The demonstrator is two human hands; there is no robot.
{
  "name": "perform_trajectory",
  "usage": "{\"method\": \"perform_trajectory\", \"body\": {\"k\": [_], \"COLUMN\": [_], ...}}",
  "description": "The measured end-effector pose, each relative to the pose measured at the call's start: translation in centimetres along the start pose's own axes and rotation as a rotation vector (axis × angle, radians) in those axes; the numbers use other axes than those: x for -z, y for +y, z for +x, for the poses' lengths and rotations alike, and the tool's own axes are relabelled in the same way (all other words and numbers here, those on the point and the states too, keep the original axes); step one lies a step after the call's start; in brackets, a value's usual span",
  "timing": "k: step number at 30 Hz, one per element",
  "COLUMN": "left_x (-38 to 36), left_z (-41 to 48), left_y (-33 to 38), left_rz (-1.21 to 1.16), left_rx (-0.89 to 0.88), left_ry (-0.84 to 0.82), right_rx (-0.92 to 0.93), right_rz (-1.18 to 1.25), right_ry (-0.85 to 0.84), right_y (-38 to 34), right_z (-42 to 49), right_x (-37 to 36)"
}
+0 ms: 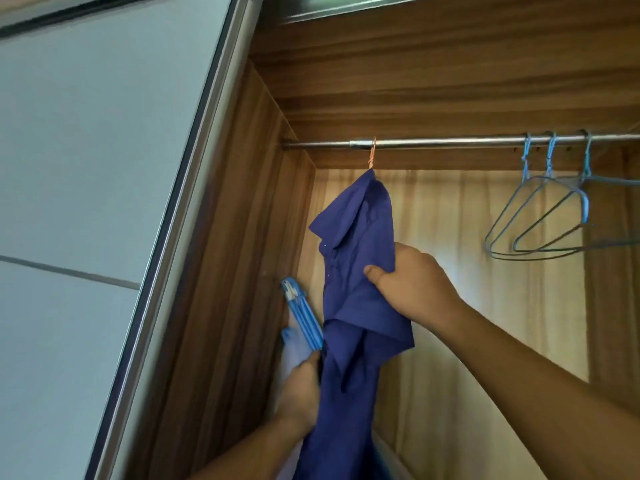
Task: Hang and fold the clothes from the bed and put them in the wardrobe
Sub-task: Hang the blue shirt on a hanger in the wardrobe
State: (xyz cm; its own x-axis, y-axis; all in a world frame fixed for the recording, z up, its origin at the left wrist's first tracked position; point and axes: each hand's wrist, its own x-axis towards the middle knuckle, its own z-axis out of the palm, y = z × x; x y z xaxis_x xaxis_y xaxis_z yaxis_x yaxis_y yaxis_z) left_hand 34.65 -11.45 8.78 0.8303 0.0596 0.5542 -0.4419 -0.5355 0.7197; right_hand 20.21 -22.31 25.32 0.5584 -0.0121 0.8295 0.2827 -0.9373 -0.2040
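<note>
My right hand (408, 282) grips a bunch of the blue shirt (360, 237), which hangs by an orange hanger (372, 155) from the wardrobe rail (450, 142). My left hand (298, 389) holds a blue hanger (303, 315) with pale cloth (294, 355), low beside the shirt. Wire hangers (554, 216) hang further right.

Dark blue collared shirt (360, 271), crumpled, hanging by an orange hanger hook (372, 154) on the wardrobe rail (450, 143), blue plastic hanger (304, 317) with pale garment (294, 358) just left
</note>
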Motion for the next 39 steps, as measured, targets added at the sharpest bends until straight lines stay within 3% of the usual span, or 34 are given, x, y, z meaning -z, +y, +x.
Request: {"method": "perform_trajectory", "body": {"k": [1, 2, 7, 11, 14, 18, 23, 32, 39], "left_x": [0.2, 0.7, 2.2, 3.4, 5.1, 8.5, 13.4, 23.2, 28.6], "left_z": [-1.1, -2.6, -10.2, -18.1, -24.3, -33.9, -44.5, -58.7, -69.4], "left_y": [-1.3, -2.6, -5.5, -8.4, -10.0, -13.7, -18.9, -24.7, -27.7], "left_rz": [0.113, 0.15, 0.338, 0.492, 0.542, 0.542, 0.641, 0.635, 0.563], "left_rx": [-0.2, -0.224, -0.036, 0.021, 0.04, 0.295, 0.552, 1.0, 1.349], "left_ry": [-0.031, -0.12, -0.309, -0.454, -0.533, -0.58, -0.593, -0.42, -0.226], "right_rx": [-0.018, -0.04, -0.061, -0.091, -0.09, 0.005, 0.201, 0.626, 0.929], "right_rz": [0.042, 0.073, 0.064, 0.066, 0.071, 0.079, 0.121, 0.262, 0.324], "right_ry": [-0.04, -0.09, -0.358, -0.468, -0.66, -0.915, -1.154, -1.497, -1.602], "right_y": [0.7, 1.5, 5.1, 7.1, 7.5, 5.7, 0.5, -14.0, -26.0], "right_z": [-1.3, -2.7, -10.2, -18.1, -24.3, -32.4, -40.5, -50.8, -58.0], "right_x": [-0.5, -1.0, -4.8, -9.0, -11.8, -14.4, -17.6, -24.9, -28.4]}}
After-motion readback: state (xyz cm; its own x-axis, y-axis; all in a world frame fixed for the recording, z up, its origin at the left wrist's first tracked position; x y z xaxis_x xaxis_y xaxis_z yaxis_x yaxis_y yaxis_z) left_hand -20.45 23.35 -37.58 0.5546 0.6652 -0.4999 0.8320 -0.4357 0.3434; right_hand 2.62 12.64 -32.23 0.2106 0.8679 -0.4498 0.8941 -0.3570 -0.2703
